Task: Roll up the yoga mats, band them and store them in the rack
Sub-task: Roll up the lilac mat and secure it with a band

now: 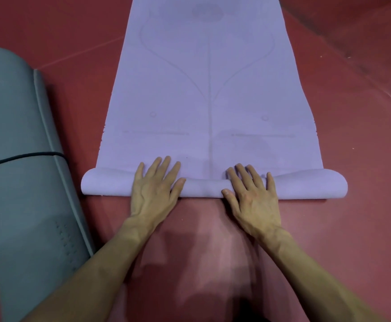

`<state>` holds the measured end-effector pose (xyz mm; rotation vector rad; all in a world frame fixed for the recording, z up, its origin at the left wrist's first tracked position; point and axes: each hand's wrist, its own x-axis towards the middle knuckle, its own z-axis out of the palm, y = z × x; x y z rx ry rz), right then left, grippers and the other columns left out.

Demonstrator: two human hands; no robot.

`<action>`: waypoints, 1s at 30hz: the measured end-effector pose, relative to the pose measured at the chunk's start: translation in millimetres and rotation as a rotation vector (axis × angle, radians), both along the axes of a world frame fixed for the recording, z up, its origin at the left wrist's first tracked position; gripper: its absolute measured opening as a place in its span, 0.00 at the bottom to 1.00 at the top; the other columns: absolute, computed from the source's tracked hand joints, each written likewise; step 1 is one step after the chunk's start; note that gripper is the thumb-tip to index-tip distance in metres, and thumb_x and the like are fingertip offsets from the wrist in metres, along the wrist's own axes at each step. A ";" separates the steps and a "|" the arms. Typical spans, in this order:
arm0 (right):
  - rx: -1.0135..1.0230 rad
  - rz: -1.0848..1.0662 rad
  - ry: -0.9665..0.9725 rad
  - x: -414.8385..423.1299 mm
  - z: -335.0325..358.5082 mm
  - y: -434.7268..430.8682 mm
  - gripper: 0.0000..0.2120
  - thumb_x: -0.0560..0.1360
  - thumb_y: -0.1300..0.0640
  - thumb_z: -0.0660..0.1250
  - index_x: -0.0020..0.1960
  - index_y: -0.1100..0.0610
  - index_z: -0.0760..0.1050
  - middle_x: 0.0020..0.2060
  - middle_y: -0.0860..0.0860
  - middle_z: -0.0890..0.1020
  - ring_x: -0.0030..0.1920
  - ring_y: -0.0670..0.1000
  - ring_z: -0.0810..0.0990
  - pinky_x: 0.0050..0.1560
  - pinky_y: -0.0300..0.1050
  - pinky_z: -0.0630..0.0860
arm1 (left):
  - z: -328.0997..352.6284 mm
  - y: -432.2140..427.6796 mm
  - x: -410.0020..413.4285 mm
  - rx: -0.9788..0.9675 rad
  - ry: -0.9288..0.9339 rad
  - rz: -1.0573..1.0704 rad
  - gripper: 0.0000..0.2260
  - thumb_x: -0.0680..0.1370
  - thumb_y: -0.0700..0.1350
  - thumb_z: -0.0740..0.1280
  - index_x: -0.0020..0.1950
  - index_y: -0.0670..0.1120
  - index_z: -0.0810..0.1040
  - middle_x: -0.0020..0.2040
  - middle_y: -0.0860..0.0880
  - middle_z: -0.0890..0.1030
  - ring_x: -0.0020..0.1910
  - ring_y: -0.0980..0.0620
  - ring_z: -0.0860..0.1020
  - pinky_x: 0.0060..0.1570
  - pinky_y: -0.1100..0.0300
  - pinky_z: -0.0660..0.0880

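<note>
Flat hands on the purple mat's rolled end.
The left hand (153, 190) and right hand (252, 196) press the purple mat (213, 89), fingers straight, apparently gripping nothing.

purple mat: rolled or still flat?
Barely started: the purple mat has only its near end curled into a low roll under both hands; the rest lies flat on the floor.

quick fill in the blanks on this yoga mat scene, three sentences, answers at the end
1. The left hand and right hand press flat on the purple mat, while the rolled grey-green mat lies to the person's ____.
2. Round the grey-green mat runs a thin black ____.
3. The floor under both mats is ____ in colour.

Missing words: left; band; red
</note>
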<state>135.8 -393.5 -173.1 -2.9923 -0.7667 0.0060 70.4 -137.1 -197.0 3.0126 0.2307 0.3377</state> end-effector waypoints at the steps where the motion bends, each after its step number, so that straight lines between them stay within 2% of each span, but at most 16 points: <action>1: 0.005 -0.013 -0.005 1.5 -0.3 -2.4 0.31 0.84 0.37 0.48 0.80 0.52 0.67 0.79 0.52 0.69 0.79 0.57 0.65 0.78 0.68 0.56 | 0.0 -0.4 1.6 0.009 0.019 0.010 0.24 0.86 0.56 0.51 0.74 0.49 0.78 0.74 0.45 0.76 0.74 0.43 0.74 0.74 0.36 0.65; 4: 0.042 -0.089 -0.060 9.3 -0.1 -22.1 0.35 0.81 0.33 0.53 0.78 0.55 0.69 0.78 0.57 0.70 0.79 0.60 0.65 0.80 0.63 0.52 | 1.3 -0.1 6.0 0.027 0.040 0.012 0.24 0.85 0.55 0.51 0.72 0.49 0.79 0.73 0.44 0.77 0.74 0.43 0.74 0.72 0.37 0.67; 6: 0.103 -0.122 -0.109 15.9 -0.3 -43.9 0.34 0.80 0.33 0.57 0.72 0.58 0.74 0.70 0.60 0.75 0.71 0.62 0.71 0.78 0.64 0.60 | 2.0 -0.6 7.5 0.031 0.035 0.018 0.23 0.85 0.54 0.52 0.71 0.49 0.80 0.73 0.44 0.77 0.73 0.43 0.74 0.70 0.39 0.68; 9: 0.111 -0.135 -0.138 20.6 -1.5 -65.1 0.32 0.80 0.32 0.56 0.61 0.59 0.77 0.53 0.57 0.79 0.54 0.61 0.75 0.63 0.61 0.70 | 3.1 -1.3 7.7 0.041 0.011 0.018 0.21 0.85 0.54 0.55 0.71 0.50 0.81 0.74 0.43 0.76 0.72 0.42 0.74 0.65 0.42 0.70; 12: 0.080 -0.113 -0.155 25.6 -2.2 -65.8 0.29 0.80 0.33 0.56 0.55 0.58 0.78 0.44 0.53 0.78 0.45 0.60 0.75 0.53 0.57 0.70 | 7.7 -0.5 5.2 0.043 -0.011 0.028 0.21 0.84 0.54 0.56 0.71 0.49 0.80 0.74 0.41 0.75 0.68 0.40 0.76 0.61 0.42 0.71; 14: 0.075 -0.100 -0.169 28.9 -1.1 -65.8 0.27 0.80 0.34 0.57 0.53 0.57 0.79 0.43 0.53 0.78 0.44 0.60 0.75 0.51 0.57 0.69 | 10.0 -1.1 3.3 0.070 0.022 0.048 0.22 0.85 0.55 0.55 0.74 0.49 0.78 0.75 0.40 0.74 0.69 0.39 0.75 0.67 0.37 0.67; 15: 0.078 -0.091 -0.177 29.6 -1.4 -66.6 0.27 0.80 0.34 0.57 0.54 0.57 0.79 0.43 0.53 0.78 0.44 0.60 0.75 0.50 0.57 0.70 | 9.7 -1.7 1.3 0.085 0.054 0.063 0.24 0.85 0.57 0.53 0.76 0.50 0.75 0.76 0.41 0.73 0.71 0.38 0.73 0.72 0.33 0.60; 17: 0.090 -0.072 -0.170 28.2 -2.6 -68.0 0.27 0.80 0.34 0.57 0.55 0.56 0.79 0.45 0.53 0.78 0.46 0.60 0.75 0.52 0.57 0.70 | 7.5 -0.1 -4.7 0.091 0.087 0.075 0.27 0.85 0.59 0.51 0.80 0.49 0.70 0.77 0.41 0.72 0.74 0.38 0.71 0.76 0.30 0.48; 20: 0.085 -0.083 -0.147 29.0 -6.0 -66.8 0.27 0.81 0.34 0.55 0.55 0.56 0.79 0.47 0.53 0.78 0.47 0.60 0.75 0.54 0.57 0.70 | 5.0 18.1 -19.5 0.061 0.040 0.037 0.28 0.83 0.59 0.53 0.77 0.44 0.72 0.71 0.39 0.75 0.70 0.38 0.74 0.77 0.32 0.52; 22: 0.094 -0.088 -0.142 34.8 -5.1 -65.1 0.27 0.81 0.34 0.55 0.54 0.56 0.78 0.46 0.53 0.79 0.47 0.59 0.75 0.54 0.57 0.70 | 7.0 31.4 -29.9 0.040 0.012 0.058 0.27 0.82 0.58 0.56 0.70 0.40 0.77 0.63 0.39 0.77 0.63 0.37 0.75 0.76 0.33 0.56; 24: 0.109 -0.075 -0.138 40.9 -2.7 -64.1 0.27 0.81 0.34 0.56 0.53 0.56 0.79 0.45 0.53 0.79 0.46 0.59 0.76 0.53 0.57 0.71 | 9.2 36.9 -31.5 0.037 0.018 0.094 0.25 0.81 0.58 0.57 0.63 0.39 0.79 0.57 0.40 0.78 0.57 0.37 0.76 0.71 0.36 0.64; 26: 0.123 -0.064 -0.139 42.4 -1.8 -63.9 0.27 0.80 0.34 0.56 0.52 0.56 0.79 0.45 0.52 0.79 0.46 0.59 0.77 0.52 0.57 0.71 | 11.0 37.9 -24.4 0.038 0.025 0.094 0.23 0.81 0.58 0.57 0.58 0.41 0.80 0.53 0.41 0.79 0.52 0.37 0.77 0.59 0.40 0.70; 30: 0.136 -0.064 -0.158 39.7 -0.7 -64.6 0.27 0.80 0.34 0.56 0.52 0.56 0.80 0.40 0.51 0.78 0.43 0.58 0.77 0.49 0.55 0.69 | 16.9 42.0 -10.5 0.052 -0.049 0.085 0.19 0.83 0.53 0.57 0.43 0.43 0.77 0.36 0.44 0.76 0.36 0.39 0.75 0.40 0.45 0.69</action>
